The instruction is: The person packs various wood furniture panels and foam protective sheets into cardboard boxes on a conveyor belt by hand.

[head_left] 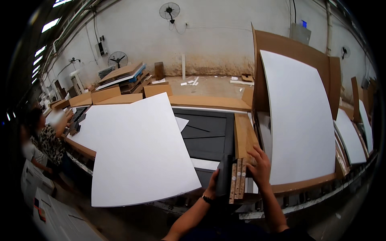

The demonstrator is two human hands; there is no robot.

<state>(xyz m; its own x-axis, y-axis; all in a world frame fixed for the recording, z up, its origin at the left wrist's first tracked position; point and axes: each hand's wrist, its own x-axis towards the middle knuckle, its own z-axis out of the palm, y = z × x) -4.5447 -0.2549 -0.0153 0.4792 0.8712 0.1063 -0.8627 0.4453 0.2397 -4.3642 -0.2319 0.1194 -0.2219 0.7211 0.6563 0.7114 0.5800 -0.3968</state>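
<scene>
My left hand and my right hand grip a stack of narrow boards set on edge at the near side of a work table. The stack shows a dark grey panel on its left and raw brown board edges on its right. My left hand wraps the dark side from below. My right hand presses on the stack's right side and top, next to a brown strip that lies flat. A large white sheet lies tilted to the left of my hands. Another white sheet leans upright on the right against brown cardboard.
A dark grey panel lies flat on the table between the white sheets. A person works at the table's left end. Stacked boards, floor fans and a wall fan stand behind. More white-faced panels lean at far right.
</scene>
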